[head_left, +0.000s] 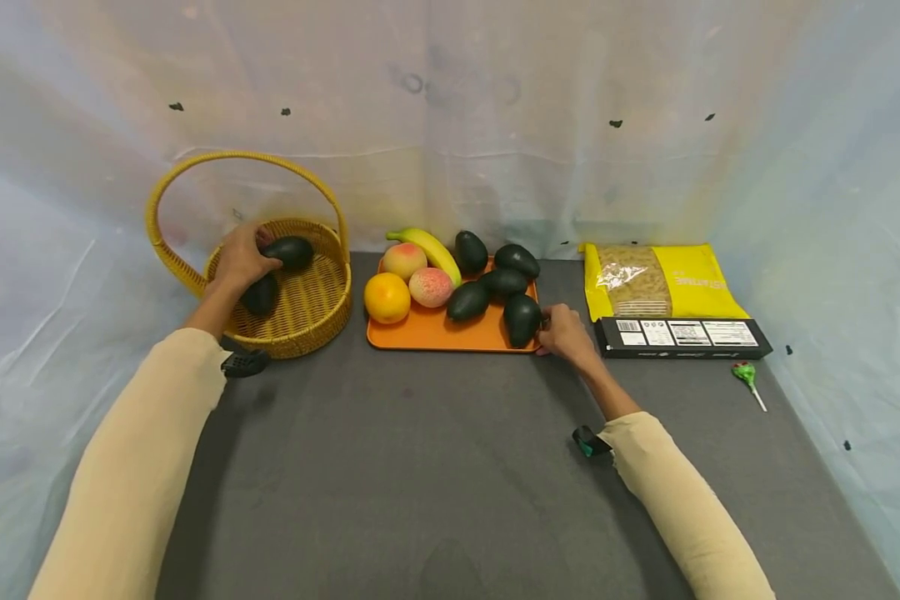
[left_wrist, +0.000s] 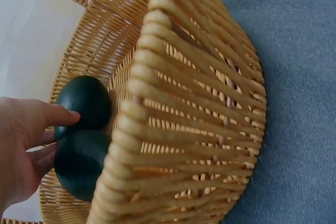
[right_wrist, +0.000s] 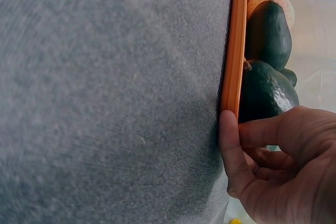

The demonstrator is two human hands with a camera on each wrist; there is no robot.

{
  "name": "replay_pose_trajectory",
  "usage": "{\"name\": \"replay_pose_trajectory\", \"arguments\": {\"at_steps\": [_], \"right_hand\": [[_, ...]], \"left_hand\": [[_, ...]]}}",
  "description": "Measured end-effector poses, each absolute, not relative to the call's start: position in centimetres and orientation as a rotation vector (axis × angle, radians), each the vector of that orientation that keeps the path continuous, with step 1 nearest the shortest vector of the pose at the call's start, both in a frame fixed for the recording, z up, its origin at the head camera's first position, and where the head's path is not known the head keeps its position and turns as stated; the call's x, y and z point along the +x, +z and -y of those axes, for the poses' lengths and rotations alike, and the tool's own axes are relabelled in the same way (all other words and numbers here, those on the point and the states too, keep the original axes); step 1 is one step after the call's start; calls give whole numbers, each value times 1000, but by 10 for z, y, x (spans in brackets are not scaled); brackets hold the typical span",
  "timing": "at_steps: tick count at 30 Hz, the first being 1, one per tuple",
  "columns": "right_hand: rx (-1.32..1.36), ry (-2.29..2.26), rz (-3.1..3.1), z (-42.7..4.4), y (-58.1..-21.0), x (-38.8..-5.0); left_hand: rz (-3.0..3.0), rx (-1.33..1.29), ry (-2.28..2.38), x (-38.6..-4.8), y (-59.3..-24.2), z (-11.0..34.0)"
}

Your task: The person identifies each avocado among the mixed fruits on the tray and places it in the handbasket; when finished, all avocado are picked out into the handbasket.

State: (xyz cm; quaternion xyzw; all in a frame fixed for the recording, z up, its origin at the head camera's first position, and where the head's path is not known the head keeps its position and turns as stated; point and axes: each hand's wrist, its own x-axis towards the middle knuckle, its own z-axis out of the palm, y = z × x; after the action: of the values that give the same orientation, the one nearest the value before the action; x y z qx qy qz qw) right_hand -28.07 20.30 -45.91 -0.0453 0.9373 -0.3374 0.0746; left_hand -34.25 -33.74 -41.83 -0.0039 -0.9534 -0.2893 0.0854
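In the head view my left hand (head_left: 242, 258) reaches into a yellow wicker basket (head_left: 300, 340) and grips a dark green avocado (head_left: 292, 252) between thumb and fingers. A second avocado (head_left: 260, 297) lies in the basket just beneath that hand; the left wrist view shows both avocados touching. On the right, my right hand (head_left: 566, 333) pinches the near right corner of an orange tray (head_left: 435, 335). One avocado (head_left: 522, 321) lies on the tray right beside its fingers. The right wrist view has the thumb (right_wrist: 229, 129) against the outside of the tray's rim.
The tray also carries several more avocados (head_left: 468, 301), a banana (head_left: 431, 252), two peaches (head_left: 431, 287) and an orange (head_left: 387, 298). At the right lie a yellow pasta bag (head_left: 690, 279), a black box (head_left: 682, 337) and a green lollipop (head_left: 745, 375). Plastic sheeting (head_left: 457, 125) rises behind.
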Motion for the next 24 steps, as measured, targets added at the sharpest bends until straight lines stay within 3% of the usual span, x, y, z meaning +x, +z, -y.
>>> {"name": "replay_pose_trajectory", "arguments": {"at_steps": [9,24], "right_hand": [[-115,-1004,-2811,-203,-460,-281],[-91,-959,-2810,-203,-459,-280]], "left_hand": [[2858,61,-864,-335,-413,337],[2803,-35,-830,-329,-406,328]]}}
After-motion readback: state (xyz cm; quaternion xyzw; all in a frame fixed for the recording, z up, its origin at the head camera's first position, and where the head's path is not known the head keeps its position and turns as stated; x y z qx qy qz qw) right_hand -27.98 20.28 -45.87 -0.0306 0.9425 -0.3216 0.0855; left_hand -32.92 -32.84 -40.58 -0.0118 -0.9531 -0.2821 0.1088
